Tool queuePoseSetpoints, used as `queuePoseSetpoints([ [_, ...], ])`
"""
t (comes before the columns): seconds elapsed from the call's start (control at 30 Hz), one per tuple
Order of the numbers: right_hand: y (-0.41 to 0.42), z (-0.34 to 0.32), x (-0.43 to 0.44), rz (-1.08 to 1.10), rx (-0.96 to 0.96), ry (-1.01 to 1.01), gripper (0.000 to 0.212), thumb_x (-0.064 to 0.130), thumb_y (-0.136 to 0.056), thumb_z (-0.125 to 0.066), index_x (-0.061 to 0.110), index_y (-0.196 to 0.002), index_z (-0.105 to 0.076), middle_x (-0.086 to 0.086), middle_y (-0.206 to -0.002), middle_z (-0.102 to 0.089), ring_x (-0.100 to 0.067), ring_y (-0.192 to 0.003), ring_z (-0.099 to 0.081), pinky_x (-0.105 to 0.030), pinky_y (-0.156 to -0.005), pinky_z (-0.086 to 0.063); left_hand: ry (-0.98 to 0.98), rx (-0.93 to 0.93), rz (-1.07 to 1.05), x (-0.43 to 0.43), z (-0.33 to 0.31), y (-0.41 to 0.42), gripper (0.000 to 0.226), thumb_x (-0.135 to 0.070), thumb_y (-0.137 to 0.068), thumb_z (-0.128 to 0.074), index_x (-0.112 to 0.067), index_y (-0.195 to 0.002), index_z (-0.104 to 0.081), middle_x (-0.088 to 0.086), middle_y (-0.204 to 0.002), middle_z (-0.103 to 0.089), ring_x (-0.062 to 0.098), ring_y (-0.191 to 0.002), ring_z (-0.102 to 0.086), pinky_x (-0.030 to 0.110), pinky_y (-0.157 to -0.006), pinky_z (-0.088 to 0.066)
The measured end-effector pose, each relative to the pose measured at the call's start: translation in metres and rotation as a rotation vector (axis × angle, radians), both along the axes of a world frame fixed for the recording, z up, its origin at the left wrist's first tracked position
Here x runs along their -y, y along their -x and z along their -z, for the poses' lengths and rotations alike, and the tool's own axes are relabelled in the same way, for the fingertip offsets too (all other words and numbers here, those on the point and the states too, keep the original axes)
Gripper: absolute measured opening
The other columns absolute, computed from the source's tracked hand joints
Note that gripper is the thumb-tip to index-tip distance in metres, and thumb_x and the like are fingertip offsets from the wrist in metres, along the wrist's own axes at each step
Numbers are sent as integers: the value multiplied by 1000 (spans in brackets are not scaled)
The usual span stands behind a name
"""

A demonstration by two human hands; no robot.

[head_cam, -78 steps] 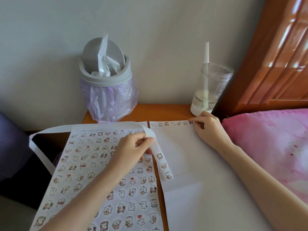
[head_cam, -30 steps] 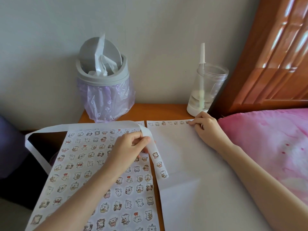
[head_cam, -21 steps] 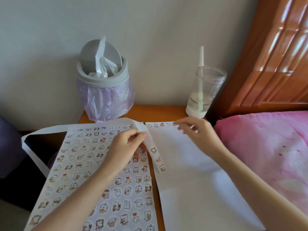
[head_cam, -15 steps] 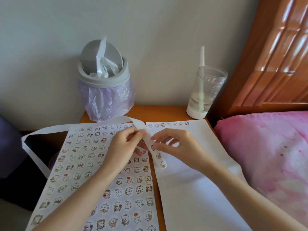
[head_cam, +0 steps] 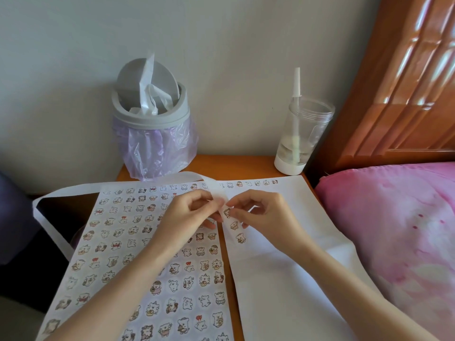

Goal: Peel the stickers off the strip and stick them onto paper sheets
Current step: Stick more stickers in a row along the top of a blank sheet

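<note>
Since half a second ago the right hand (head_cam: 263, 214) has closed the last gap to the strip (head_cam: 236, 231). A second ago it was away at the far edge of the right sheet (head_cam: 290, 279).

The strip hangs between the two hands, over the bare stripe of desk (head_cam: 236, 166) that shows between the two sheets. Its long axis runs from the left hand (head_cam: 189, 215) down and slightly rightward toward the viewer, and its free end lies on the near edge of the right sheet. Three stickers show on this stretch. The topmost sticker (head_cam: 227, 212) sits right at the right hand's fingers (head_cam: 235, 211), where thumb and forefinger look pressed together on its edge. The left hand's fingers (head_cam: 213, 205) pinch the strip just above it, so the peel probably pulls rightward, away from the left hand.

Whether the sticker has lifted from its backing yet is too small to tell. The left thumb hides the strip where it is held. Behind the hand the bare backing loops away across the top of the left sheet (head_cam: 115, 242), which is crowded with stickers, and off the desk's left side.

The right sheet carries only one row of stickers along its far edge. A lined bin (head_cam: 150, 134) and a cup (head_cam: 304, 134) with a straw stand at the back. Pink bedding (head_cam: 394, 230) lies to the right.
</note>
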State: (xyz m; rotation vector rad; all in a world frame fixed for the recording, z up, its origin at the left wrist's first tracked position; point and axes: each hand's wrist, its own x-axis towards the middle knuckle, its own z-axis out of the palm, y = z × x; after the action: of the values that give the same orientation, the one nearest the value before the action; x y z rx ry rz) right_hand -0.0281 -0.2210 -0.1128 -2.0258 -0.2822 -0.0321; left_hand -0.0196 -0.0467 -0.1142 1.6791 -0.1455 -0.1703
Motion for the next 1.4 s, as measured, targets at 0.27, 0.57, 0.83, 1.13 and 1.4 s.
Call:
queuePoseSetpoints([
  [0.27, 1, 1, 0, 22, 71, 29, 12, 11, -84, -69, 22, -88, -70, 8, -80, -68, -4, -67, -62, -19, -66, -53, 17, -80, 42, 0, 0, 0, 14, -17, -87, -61, -7, -90, -71, 3, -80, -75, 13, -74, -72, 17, -60, -57],
  [0.57, 3, 6, 1, 12, 216, 114, 11, 10, -83, -69, 19, -90, -72, 9, -83, -69, -8, -75, -63, -25, -67, -56, 6, -74, 16, 1, 0, 0, 14, -16, -85, -63, -5, -88, -72, 8, -79, -75, 19, -73, -72, 20, -62, -58],
  [0.83, 2, 7, 1, 5, 255, 181, 8, 16, -83, -70, 23, -88, -72, 11, -94, -58, -7, -81, -57, -17, -67, -51, -7, -69, 32, 1, 2, -1, 15, -17, -86, -62, -5, -87, -72, 7, -77, -75, 19, -72, -72, 21, -64, -58],
  [1.13, -21, -12, 36, 102, -45, -88, 8, 8, -86, -65, 14, -81, -67, 9, -76, -71, -7, -65, -57, -20, -53, -45, -158, 6, 10, 1, 4, 2, 17, -19, -91, -55, -9, -87, -68, 1, -74, -74, 5, -53, -65, 14, -52, -51],
  [1.4, -69, -3, 103, 405, -75, 67, 2, 9, -83, -68, 10, -82, -69, -1, -73, -65, 1, -45, -52, -19, -47, -40, -360, 141, 115, 1, 6, 4, 18, -22, -93, -53, -22, -76, -58, -5, -86, -73, -3, -59, -63, 17, -49, -44],
])
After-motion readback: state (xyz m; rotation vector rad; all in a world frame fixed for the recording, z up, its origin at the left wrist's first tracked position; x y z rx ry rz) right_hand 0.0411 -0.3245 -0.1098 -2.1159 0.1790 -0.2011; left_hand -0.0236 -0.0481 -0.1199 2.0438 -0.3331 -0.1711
